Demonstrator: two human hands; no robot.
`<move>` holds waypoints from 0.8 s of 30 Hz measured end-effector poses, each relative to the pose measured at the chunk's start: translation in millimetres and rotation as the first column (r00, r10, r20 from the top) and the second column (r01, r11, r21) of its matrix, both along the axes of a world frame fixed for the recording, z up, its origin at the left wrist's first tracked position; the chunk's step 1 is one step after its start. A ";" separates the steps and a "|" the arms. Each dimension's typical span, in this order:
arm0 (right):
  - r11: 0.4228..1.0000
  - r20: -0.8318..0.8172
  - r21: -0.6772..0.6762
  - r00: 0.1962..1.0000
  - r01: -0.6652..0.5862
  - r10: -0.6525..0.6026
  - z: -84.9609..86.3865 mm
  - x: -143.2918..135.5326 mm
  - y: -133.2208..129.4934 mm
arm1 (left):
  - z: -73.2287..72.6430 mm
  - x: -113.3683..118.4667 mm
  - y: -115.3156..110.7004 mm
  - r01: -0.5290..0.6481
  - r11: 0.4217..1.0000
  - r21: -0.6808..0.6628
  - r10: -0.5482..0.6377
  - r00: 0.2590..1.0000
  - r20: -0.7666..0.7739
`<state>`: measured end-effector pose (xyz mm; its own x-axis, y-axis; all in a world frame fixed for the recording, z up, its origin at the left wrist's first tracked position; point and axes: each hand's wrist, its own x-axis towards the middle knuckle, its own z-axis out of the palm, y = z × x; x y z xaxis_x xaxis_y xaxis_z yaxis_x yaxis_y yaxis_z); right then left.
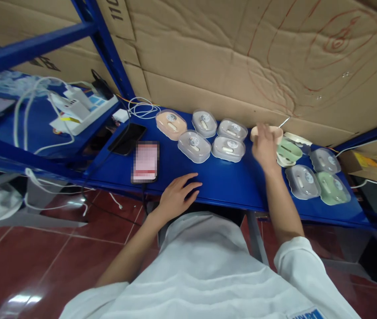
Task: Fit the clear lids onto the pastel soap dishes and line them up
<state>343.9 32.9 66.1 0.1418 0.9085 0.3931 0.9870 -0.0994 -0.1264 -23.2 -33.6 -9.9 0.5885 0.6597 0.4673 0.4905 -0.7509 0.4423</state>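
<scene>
My right hand [264, 146] reaches to the back of the blue table, its fingers closed over a peach soap box part [276, 134] with no clear lid on it. Just right of it lie an uncovered green soap box part [289, 151] and a cream part [297, 140], overlapping. Near the front edge my left hand [179, 195] is open, fingers spread and holding nothing. Between the hands stand lidded grey soap boxes, one in front [228, 149] and one to its left [194, 146]. A lidded peach soap box [171, 124] is at the left of this group.
A phone with a lit screen [145, 161] and a dark phone [127, 138] lie on the left. More lidded boxes, grey [303, 182] and green [333, 188], stand on the right. A cardboard wall [208, 57] closes the back. Cables and a power strip [90, 115] occupy the left shelf.
</scene>
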 end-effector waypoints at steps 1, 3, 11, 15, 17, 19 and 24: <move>0.996 0.050 -0.024 0.995 0.087 -0.086 0.5 14.2 0.7 | 0.0 0.3 -0.1 -0.001 1.000 0.006 0.001 1.000 0.001; 0.979 0.152 -0.099 0.975 0.179 -0.163 -2.3 32.5 -3.4 | -0.2 0.9 -0.3 -0.007 1.000 0.010 0.007 1.000 0.003; 0.998 0.263 -0.063 0.964 -0.021 0.037 -24.7 18.8 -67.0 | -2.7 2.7 0.4 -0.014 1.000 0.028 0.014 1.000 -0.006; 0.995 0.136 -0.098 0.990 -0.028 0.041 -35.2 11.4 -99.7 | -4.9 2.5 0.6 -0.011 1.000 0.021 0.011 1.000 -0.008; 0.983 0.049 -0.150 0.992 -0.107 0.115 -36.7 -0.4 -117.3 | -4.9 3.5 -1.2 0.002 1.000 0.018 -0.002 1.000 0.000; 0.938 -0.070 -0.193 0.957 -0.289 0.280 -32.9 -17.2 -133.0 | -3.7 6.6 -4.8 0.024 0.999 0.027 -0.024 1.000 0.009; 0.771 -0.346 -0.113 0.752 -0.626 0.560 -9.1 -24.9 -130.1 | 4.4 19.9 -16.1 0.154 0.985 0.072 -0.146 0.984 -0.104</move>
